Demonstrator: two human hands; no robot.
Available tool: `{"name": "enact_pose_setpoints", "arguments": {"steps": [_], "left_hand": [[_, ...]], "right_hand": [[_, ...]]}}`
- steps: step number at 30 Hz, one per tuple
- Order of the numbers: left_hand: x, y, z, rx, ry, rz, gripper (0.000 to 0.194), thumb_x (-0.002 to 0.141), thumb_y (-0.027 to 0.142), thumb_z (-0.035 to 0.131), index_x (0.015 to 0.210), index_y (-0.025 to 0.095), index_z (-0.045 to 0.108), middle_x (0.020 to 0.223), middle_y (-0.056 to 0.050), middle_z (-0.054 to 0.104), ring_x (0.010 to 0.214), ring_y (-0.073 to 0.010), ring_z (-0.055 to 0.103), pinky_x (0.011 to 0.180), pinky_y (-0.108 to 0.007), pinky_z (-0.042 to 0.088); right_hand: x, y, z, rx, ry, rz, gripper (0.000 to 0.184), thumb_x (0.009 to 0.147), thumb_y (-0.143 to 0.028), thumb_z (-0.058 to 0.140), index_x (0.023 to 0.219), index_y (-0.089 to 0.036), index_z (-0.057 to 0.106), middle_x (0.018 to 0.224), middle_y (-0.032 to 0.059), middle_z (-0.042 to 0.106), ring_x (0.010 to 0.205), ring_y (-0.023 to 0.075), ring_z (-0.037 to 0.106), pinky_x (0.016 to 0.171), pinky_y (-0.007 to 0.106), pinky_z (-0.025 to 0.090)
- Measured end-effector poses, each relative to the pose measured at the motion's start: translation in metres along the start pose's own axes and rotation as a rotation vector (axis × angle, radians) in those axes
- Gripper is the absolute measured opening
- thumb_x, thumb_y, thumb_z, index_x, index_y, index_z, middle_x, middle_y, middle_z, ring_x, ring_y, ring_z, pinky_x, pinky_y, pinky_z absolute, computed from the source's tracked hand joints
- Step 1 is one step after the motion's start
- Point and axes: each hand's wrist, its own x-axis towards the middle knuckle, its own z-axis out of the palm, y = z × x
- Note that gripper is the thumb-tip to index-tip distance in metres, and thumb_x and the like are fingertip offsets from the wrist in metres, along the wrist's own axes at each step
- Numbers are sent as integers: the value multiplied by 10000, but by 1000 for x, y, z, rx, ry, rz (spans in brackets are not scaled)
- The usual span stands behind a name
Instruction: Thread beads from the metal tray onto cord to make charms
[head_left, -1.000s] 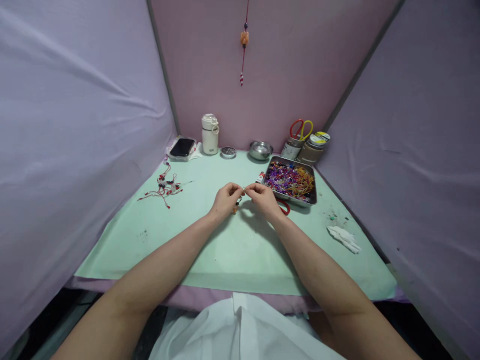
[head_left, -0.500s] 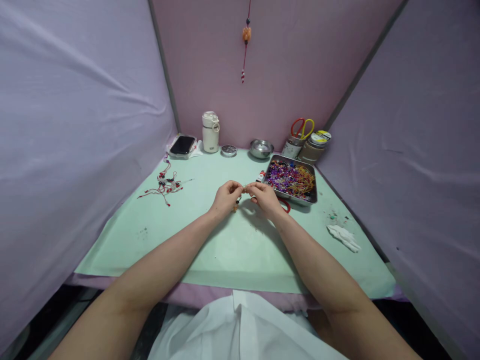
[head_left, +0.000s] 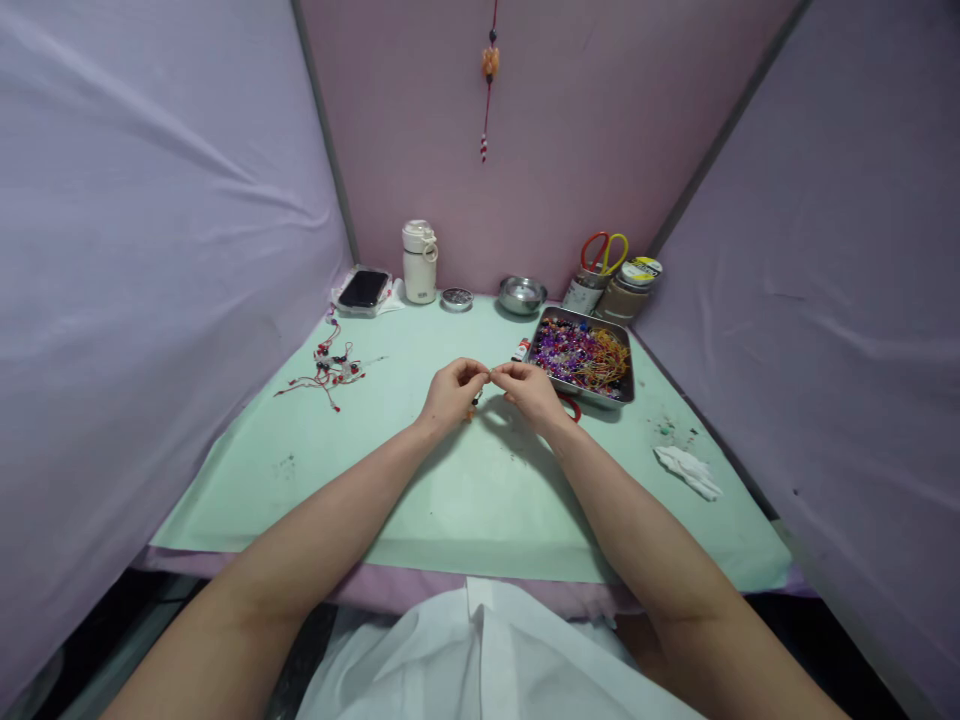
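My left hand (head_left: 454, 390) pinches a beaded string (head_left: 475, 404) whose dark and orange beads hang below the fingers. Close against it, my right hand (head_left: 527, 388) is pinched too, its fingertips meeting the left ones over the upper end of the string. What lies right between the fingertips is too small to make out. A red scissor handle (head_left: 571, 406) shows partly behind my right hand. To the right of that hand stands a metal tray (head_left: 631, 385) of purple beads and gold cord.
Red beaded cords (head_left: 334, 370) lie at left. Along the back are a phone (head_left: 364, 289), white bottle (head_left: 420, 265), small round dish (head_left: 457, 299), steel bowl (head_left: 523, 295), can with scissors (head_left: 583, 295) and a jar (head_left: 626, 295). A white cloth (head_left: 688, 471) lies right. A beaded cord (head_left: 490, 65) hangs above.
My right fingers spread slightly half a second ago and are now back in a pinch at the left fingertips. The left hand stays in place with the beads hanging below.
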Motion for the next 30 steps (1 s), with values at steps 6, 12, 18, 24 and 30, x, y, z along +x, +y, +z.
{"name": "enact_pose_setpoints", "arguments": {"steps": [6,12,18,24,30], "left_hand": [[2,-1,-1,-54,-3,-60,156,693,298,619,767,162,632,733,-37,636,674,-131,553,654,-265,430],[3,-6,-3,-55,9,-61,162,697,303,640,768,158,652,708,-38,627,670,-136,560,617,-256,435],[4,-7,-4,18,24,-60,138,720,289,626,757,156,633,683,-23,609,626,-125,542,562,-243,425],[2,-3,1,-9,17,-40,51,780,216,538,761,170,551,659,16,552,606,-90,495,577,-213,395],[2,-4,6,-206,14,-166,28,823,189,472,796,188,465,696,21,554,562,-65,451,537,-181,359]], "right_hand": [[2,2,-1,-2,-2,-16,176,659,-364,643,687,-191,639,656,-7,585,580,103,442,549,243,326],[1,3,0,-16,-2,-60,179,672,-362,645,687,-184,643,660,-8,590,591,105,458,565,246,341],[0,2,1,-66,3,-139,196,655,-369,666,672,-174,652,682,6,621,628,125,500,621,269,376],[-1,4,2,24,-6,-42,158,650,-342,650,681,-188,633,651,-19,547,591,102,434,538,239,316],[0,6,6,160,2,83,119,613,-293,609,677,-196,585,642,-32,462,608,102,401,498,213,288]]}}
